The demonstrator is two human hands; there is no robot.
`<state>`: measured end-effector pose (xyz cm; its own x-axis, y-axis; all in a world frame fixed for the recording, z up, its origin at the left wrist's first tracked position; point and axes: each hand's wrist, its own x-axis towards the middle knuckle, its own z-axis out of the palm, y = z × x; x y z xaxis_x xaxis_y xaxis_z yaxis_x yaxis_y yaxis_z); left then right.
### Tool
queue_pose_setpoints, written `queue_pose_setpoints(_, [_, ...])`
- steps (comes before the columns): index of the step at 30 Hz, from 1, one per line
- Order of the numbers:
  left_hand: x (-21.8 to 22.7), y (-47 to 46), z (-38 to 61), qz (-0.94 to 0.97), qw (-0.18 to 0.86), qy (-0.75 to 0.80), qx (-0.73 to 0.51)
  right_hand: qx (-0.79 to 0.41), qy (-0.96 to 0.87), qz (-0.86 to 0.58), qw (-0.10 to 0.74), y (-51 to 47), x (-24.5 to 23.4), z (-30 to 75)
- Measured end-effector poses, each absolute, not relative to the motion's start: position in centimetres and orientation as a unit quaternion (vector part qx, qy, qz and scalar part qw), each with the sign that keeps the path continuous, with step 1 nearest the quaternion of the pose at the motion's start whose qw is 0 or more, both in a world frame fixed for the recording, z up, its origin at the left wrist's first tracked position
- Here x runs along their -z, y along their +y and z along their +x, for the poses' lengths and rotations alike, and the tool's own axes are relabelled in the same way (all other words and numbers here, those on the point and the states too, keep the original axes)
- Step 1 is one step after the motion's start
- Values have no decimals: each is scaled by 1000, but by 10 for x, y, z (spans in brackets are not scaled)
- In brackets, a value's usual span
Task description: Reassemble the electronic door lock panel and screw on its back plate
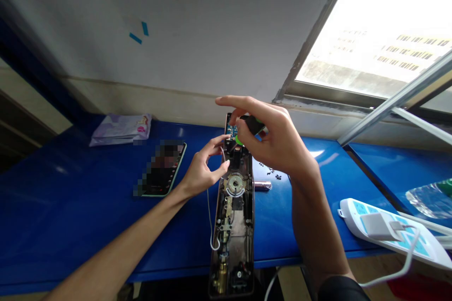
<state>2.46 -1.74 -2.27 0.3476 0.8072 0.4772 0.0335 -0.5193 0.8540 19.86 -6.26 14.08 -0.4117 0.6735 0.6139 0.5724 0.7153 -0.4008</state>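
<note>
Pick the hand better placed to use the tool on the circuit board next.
Right hand, I'd judge: it holds the black-and-green tool close by the circuit board. The left hand, thumb and forefinger apart, is at the casing by the white wire.

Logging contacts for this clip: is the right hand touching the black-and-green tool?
Touching. The head view shows the right hand gripping the black-and-green tool between thumb and bent fingers.
</note>
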Motion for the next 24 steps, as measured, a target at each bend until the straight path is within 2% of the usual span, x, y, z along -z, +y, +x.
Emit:
queue_pose_setpoints(3, [24,-17,24,720,397,290,-489,-44,-832,-381,402,-61,-140,197])
queue_pose_setpoints(8, [22,-18,24,716,399,300,-488,45,-776,-430,460,-52,-134,200])
queue_pose_setpoints(14, [22,-20,23,717,390,319,-482,-12,-827,-394,401,-59,-141,208])
queue_pose_setpoints(19, [19,-24,24,709,397,329,-481,33,-794,-435,423,-58,-140,208])
queue_pose_setpoints(24, [17,-25,24,708,396,330,-482,6,-817,-404,411,-59,-141,209])
